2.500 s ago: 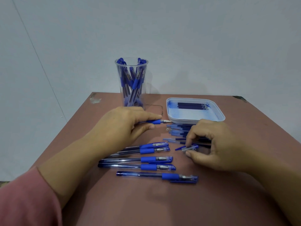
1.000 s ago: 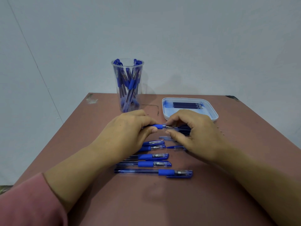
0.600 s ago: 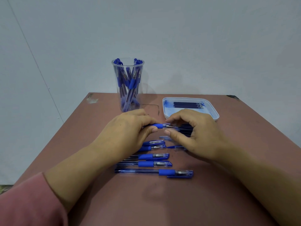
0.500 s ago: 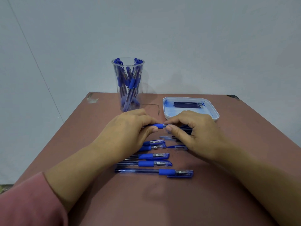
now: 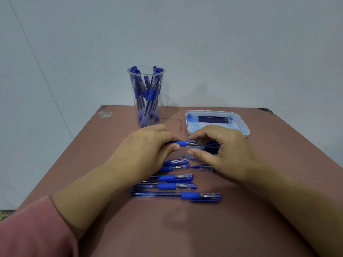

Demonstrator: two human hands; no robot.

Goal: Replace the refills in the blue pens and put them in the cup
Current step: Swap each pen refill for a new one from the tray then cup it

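Five capped pens (image 5: 176, 195) lie in a row on the counter (image 5: 185, 230), the farther ones partly hidden under the left hand (image 5: 146, 151). Its fingers grip a blue pen (image 5: 181, 143), barrel concealed. The right hand (image 5: 222, 151) curls round the tip; whether it pinches is unclear. It hides most of the loose refills (image 5: 210, 150). Beyond stand the tray (image 5: 245, 131) and the pen-filled cup (image 5: 146, 101).

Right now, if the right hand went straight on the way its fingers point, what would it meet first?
Probably the metal tip of the pen held by the left hand; the right hand seems nearly on it.
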